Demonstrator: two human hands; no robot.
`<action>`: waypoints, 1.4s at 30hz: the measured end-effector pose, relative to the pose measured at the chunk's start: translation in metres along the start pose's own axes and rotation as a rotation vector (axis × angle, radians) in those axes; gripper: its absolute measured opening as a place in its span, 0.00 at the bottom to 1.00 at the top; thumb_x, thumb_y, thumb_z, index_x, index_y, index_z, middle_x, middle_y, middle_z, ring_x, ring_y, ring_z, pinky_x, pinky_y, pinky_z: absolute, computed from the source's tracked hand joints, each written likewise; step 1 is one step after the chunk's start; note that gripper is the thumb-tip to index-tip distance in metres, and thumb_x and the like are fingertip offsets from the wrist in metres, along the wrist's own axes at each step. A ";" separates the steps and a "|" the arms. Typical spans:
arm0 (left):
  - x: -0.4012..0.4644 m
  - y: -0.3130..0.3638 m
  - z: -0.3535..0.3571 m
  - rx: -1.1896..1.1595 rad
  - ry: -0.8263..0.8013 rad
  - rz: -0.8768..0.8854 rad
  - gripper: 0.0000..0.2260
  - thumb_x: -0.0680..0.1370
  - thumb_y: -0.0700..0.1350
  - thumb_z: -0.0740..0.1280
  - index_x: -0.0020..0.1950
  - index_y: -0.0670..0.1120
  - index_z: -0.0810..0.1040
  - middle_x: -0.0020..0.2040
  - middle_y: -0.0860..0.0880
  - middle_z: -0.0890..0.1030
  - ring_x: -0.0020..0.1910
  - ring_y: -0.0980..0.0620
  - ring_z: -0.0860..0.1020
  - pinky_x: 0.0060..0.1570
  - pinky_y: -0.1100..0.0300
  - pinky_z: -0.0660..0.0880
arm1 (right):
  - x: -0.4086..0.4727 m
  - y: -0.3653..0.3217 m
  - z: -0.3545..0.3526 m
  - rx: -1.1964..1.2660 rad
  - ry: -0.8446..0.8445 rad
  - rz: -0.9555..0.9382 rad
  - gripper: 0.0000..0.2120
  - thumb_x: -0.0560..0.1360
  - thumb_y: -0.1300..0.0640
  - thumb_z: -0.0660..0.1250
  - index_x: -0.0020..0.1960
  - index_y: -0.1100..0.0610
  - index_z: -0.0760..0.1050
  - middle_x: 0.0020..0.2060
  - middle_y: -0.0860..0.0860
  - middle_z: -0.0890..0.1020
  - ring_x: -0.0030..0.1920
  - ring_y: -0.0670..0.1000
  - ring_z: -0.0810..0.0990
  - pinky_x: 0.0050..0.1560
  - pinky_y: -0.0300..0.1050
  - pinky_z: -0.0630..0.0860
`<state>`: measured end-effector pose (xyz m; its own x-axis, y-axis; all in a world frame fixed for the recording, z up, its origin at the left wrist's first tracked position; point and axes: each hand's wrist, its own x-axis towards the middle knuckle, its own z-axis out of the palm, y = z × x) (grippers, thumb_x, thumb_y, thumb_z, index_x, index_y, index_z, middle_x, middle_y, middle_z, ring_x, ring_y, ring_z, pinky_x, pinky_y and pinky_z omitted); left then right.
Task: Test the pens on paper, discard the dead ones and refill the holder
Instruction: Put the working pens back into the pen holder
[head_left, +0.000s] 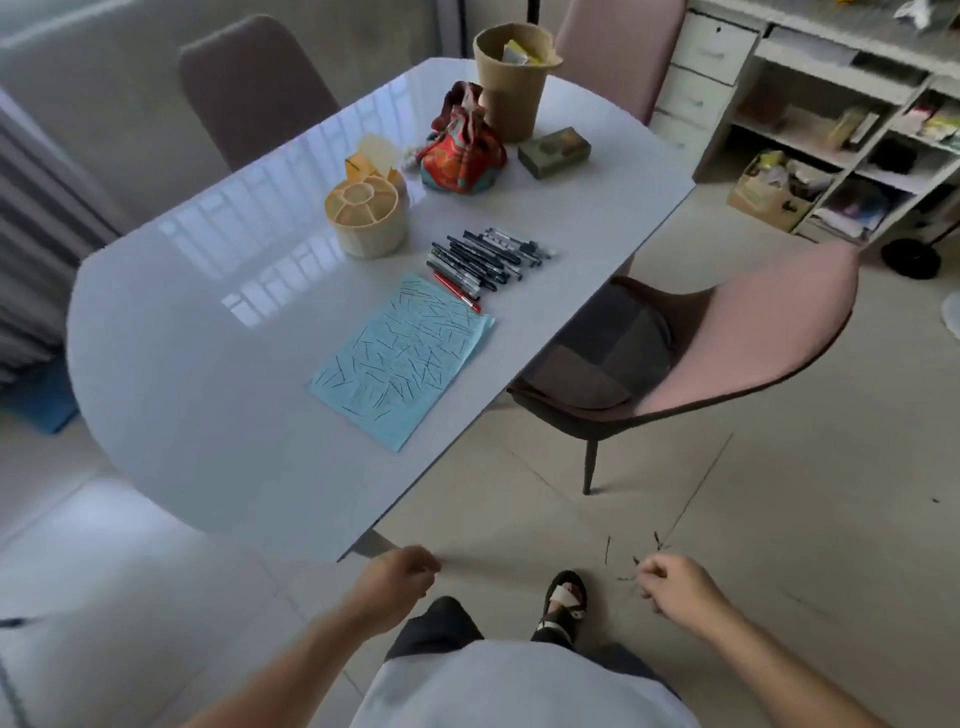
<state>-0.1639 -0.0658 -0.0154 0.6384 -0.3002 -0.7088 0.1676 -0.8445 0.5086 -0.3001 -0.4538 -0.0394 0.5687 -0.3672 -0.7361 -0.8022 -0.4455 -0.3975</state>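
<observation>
Head view: left hand (402, 571) and right hand (670, 579) low near floor, fingers loosely curled, holding nothing. Pens (485, 262) lie on table (208, 322) between blue paper (402, 358) and holder (366, 213).

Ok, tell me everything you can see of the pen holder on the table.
The pen holder is a round, cream-coloured tub, plastic by the look of it, standing upright on the white table. Its top is split into wedge compartments around a central round one; all that show look empty. It stands beyond the blue paper, left of the row of pens, touching neither.
</observation>
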 end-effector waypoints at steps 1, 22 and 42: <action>0.002 0.008 -0.003 -0.023 0.029 0.008 0.08 0.75 0.49 0.63 0.49 0.59 0.80 0.45 0.58 0.83 0.42 0.62 0.81 0.49 0.59 0.79 | 0.013 -0.013 -0.012 -0.016 -0.004 -0.042 0.09 0.79 0.60 0.67 0.41 0.53 0.81 0.36 0.51 0.85 0.33 0.49 0.81 0.35 0.42 0.77; 0.159 0.079 -0.220 -0.443 0.371 0.012 0.08 0.76 0.43 0.66 0.54 0.51 0.80 0.42 0.51 0.85 0.38 0.56 0.84 0.42 0.53 0.81 | 0.123 -0.308 -0.051 -0.153 -0.096 -0.422 0.06 0.79 0.57 0.67 0.50 0.49 0.81 0.41 0.48 0.86 0.38 0.47 0.84 0.46 0.45 0.83; 0.335 0.170 -0.387 -1.122 0.549 -0.255 0.13 0.78 0.47 0.60 0.55 0.39 0.74 0.42 0.39 0.84 0.31 0.48 0.84 0.31 0.56 0.80 | 0.193 -0.336 -0.094 -0.153 -0.246 -0.436 0.05 0.79 0.54 0.68 0.52 0.44 0.80 0.43 0.45 0.84 0.43 0.43 0.82 0.45 0.33 0.79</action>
<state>0.3690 -0.1381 0.0225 0.6753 0.2630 -0.6890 0.6998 0.0663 0.7112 0.0968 -0.4518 0.0035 0.7696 0.0730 -0.6343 -0.4543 -0.6354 -0.6244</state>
